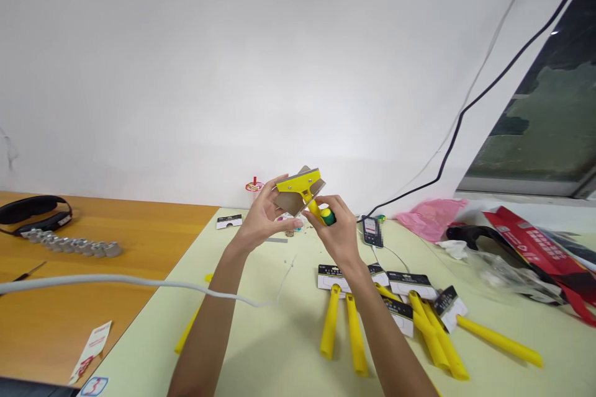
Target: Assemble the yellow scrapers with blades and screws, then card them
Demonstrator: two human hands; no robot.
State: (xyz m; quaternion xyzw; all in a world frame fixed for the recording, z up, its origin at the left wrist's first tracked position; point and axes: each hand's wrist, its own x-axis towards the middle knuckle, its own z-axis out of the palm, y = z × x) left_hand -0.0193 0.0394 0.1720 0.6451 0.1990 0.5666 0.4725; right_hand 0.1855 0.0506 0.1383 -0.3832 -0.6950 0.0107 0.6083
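Observation:
In front of me is a yellow scraper [298, 182] with a wide head and two screws, held up above the table. A grey-brown card [289, 202] lies behind and under its head. My left hand [261, 217] pinches the card's left side, its fingers beside the scraper head and its thumb below. My right hand [339, 229] is closed round the scraper's handle. A green and yellow rounded end [328, 216], perhaps of a screwdriver handle, also shows in that hand. Its other end is hidden.
Several yellow scrapers with black-and-white cards [356, 335] lie at the right. Behind them are a phone [371, 231], a pink bag [431, 218] and red packaging [531, 239]. A loose card [229, 221] lies left. A white cable [139, 282] crosses the foreground; metal fittings [74, 244] stand far left.

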